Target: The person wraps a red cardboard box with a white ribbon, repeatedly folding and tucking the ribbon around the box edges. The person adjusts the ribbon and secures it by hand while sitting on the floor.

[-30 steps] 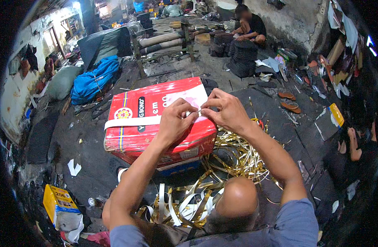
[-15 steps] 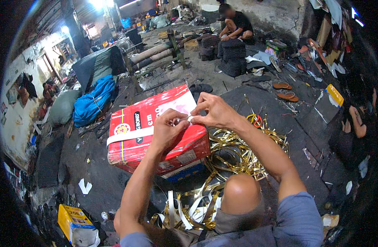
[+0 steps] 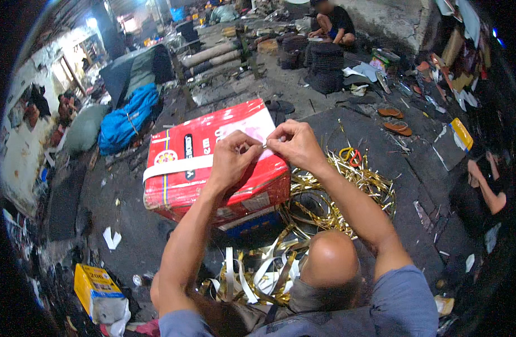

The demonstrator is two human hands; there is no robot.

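Note:
A red carton [image 3: 185, 185] with a yellow stripe lies on the dark floor in front of me, with a white strap [image 3: 176, 167] wrapped around it. My left hand [image 3: 231, 159] and my right hand [image 3: 294, 145] meet above the carton's near right corner, fingertips pinched together on the strap's end and a small metal piece. Both forearms reach up from the lower edge. My bare knee [image 3: 330, 259] shows below the hands.
Loose gold and white strapping [image 3: 336, 199] is piled right of and below the carton. A yellow packet [image 3: 95, 283] lies lower left, a blue bundle [image 3: 126, 121] upper left, sandals [image 3: 394, 119] upper right. A person [image 3: 334, 22] squats far back; another person [image 3: 485, 185] sits at the right.
My hands stay pinched together over the carton; the view has shifted, so carton and hands now sit slightly lower and more central. The hands drew a little closer to the carton's right corner.

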